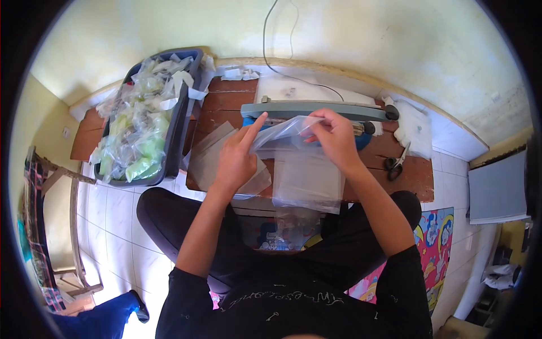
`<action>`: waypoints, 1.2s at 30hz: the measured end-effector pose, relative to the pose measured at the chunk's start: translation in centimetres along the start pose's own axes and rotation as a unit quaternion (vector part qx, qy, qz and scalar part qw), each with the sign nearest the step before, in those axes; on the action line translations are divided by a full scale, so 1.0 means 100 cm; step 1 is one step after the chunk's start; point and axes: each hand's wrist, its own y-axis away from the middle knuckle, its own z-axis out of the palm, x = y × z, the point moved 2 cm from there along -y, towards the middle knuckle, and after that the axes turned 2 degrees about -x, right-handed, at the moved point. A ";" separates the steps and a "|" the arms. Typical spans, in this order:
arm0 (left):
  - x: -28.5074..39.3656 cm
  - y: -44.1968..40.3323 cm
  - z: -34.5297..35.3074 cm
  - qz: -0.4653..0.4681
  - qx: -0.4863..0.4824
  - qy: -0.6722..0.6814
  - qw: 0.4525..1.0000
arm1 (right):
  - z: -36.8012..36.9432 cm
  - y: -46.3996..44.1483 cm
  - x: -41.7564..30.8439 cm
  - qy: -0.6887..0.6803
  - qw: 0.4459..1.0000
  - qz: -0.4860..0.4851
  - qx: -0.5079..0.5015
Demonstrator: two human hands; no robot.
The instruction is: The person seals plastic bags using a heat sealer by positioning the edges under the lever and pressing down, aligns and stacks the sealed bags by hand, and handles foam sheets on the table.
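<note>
A clear plastic bag (282, 131) is stretched between my two hands in front of a grey-blue heat sealer (316, 110). My right hand (334, 138) pinches the bag's right end between thumb and fingers. At the other end, my left hand (238, 158) has the bag against its inner side; the index finger points up toward the sealer, and the thumb is partly hidden. Below the hands, more clear plastic bags (307, 181) lie at the table's front edge and hang over it. Other flat plastic sheets (209, 158) rest under and left of my left hand.
On the left stands a dark plastic crate (179, 121) heaped with crumpled plastic bags. Black-handled scissors (396, 165) lie on the brown wooden table (226, 101), at the right. A cable (265, 45) runs down the wall behind the sealer. Someone's blue-clothed leg (104, 316) shows lower left.
</note>
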 end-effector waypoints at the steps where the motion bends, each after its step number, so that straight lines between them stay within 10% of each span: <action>1: 0.000 -0.006 0.002 0.006 -0.003 0.002 1.000 | -0.011 0.001 0.000 -0.024 1.000 0.020 0.006; 15: -0.007 -0.028 0.058 -0.053 -0.222 0.417 0.880 | -0.069 0.019 0.040 -0.110 0.966 0.211 0.098; 21: -0.019 -0.012 0.091 -0.076 -0.265 0.356 0.893 | -0.070 0.021 0.040 -0.112 0.963 0.223 0.105; 36: -0.021 -0.001 0.114 -0.154 -0.058 0.448 0.879 | -0.068 0.024 0.044 -0.098 0.968 0.212 0.092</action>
